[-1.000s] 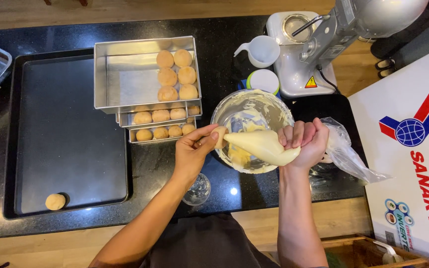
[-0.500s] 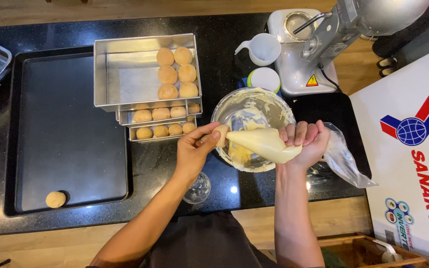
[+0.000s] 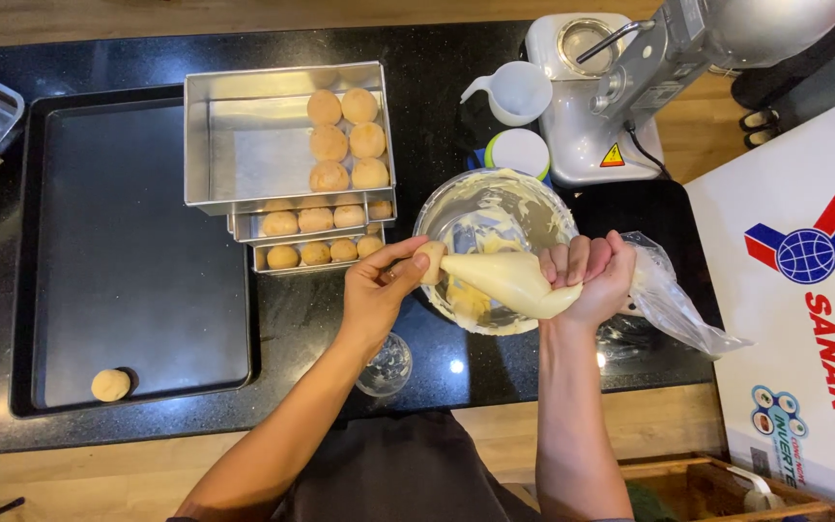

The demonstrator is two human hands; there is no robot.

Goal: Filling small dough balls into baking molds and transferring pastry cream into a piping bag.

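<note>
My right hand (image 3: 591,275) squeezes a clear piping bag (image 3: 509,280) full of pale cream, its tip pointing left. My left hand (image 3: 379,285) pinches a small round golden puff (image 3: 428,261) against the bag's tip, at the left rim of a metal mixing bowl (image 3: 543,198) smeared with cream. The bag's loose plastic tail (image 3: 674,300) trails to the right of my right hand.
Three stacked metal pans (image 3: 244,145) hold several puffs. A dark baking tray (image 3: 137,251) on the left carries one puff (image 3: 110,385). A stand mixer (image 3: 649,77), a white measuring cup (image 3: 519,92), a small glass (image 3: 385,365) and a white appliance (image 3: 804,290) surround the black counter.
The puff and the bag's tip have stayed together over the bowl's left rim. Both hands have hardly shifted.
</note>
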